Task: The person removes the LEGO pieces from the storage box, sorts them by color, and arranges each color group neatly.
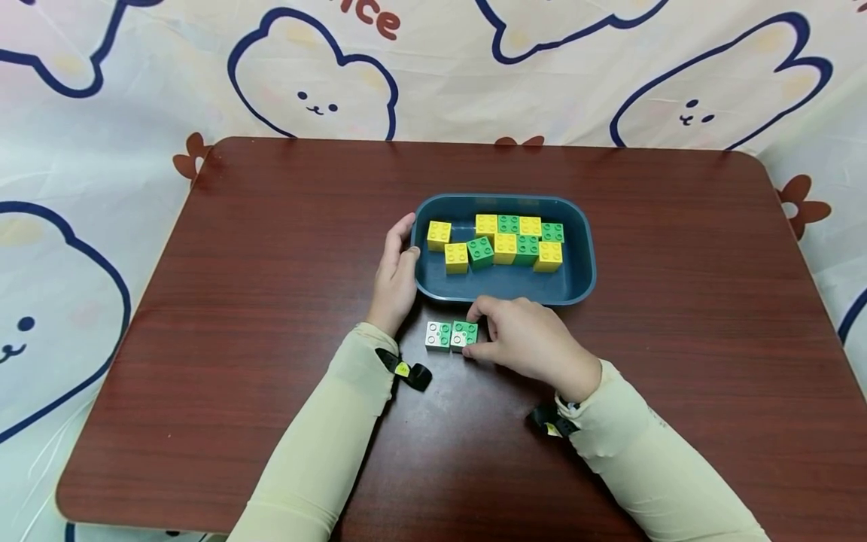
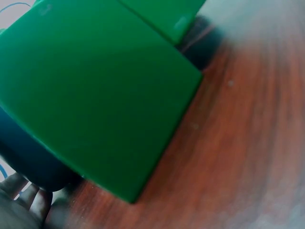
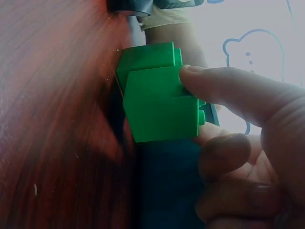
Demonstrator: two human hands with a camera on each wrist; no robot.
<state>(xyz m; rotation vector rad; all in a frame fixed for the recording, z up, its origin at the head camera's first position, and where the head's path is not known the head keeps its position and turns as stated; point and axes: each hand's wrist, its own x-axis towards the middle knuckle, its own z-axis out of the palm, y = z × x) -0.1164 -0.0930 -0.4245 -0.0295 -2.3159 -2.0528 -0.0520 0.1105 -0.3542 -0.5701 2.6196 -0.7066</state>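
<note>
Head: left hand (image 1: 394, 290), fingers extended, touches the left end of the blue tray (image 1: 508, 198); right hand (image 1: 533, 340) pinches the right green four-stud brick (image 1: 462, 332) near the tray's front edge, wide table (image 1: 684, 286) either side. Left wrist: fingertips (image 2: 42, 202) against tray. Right wrist: thumb (image 3: 228, 90) on brick

We've got a dk reddish-brown wood-grain table (image 1: 291, 248), rounded corners, approx. centre of head view. Behind it + both sides we see pale printed fabric (image 1: 440, 90), slightly creased at L. Print: navy-outlined cartoon animals (image 1: 314, 83) w/ dot eyes, brown flowers (image 1: 802, 188) nr the table's edges, reddish lettering (image 1: 379, 22) cut off at top. Light's soft; we note a dull glare on the tabletop, nr side. R wrist cam: same wood at L, washed-out bright fabric upper R.
</note>
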